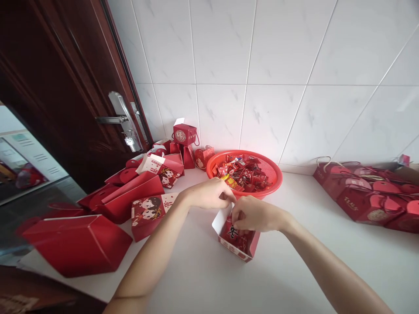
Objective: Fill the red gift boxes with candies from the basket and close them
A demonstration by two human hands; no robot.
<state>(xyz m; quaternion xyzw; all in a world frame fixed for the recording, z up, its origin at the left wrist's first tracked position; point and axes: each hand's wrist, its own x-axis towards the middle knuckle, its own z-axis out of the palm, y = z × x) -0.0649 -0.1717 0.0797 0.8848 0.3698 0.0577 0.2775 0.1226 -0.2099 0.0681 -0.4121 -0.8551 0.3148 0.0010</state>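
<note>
A small open red gift box [234,250] with a white flap stands on the white tabletop in front of me. Inside it lies a red packet [231,233] with a black character on it. My right hand [257,213] reaches into the box, its fingers closed in a pinch at the packet's upper edge. Just left of it, my left hand [212,192] hangs over the back of the box with fingers curled together. What those fingers hold, if anything, is hidden. Behind both hands sits a red plastic basket [276,176] of wrapped candies [250,174].
Several red gift boxes [114,198] crowd the left side, one small box [185,134] stacked at the back. More closed boxes with cord handles [363,200] stand at right. A tiled wall [278,56] bounds the back; a dark door [65,65] is at left.
</note>
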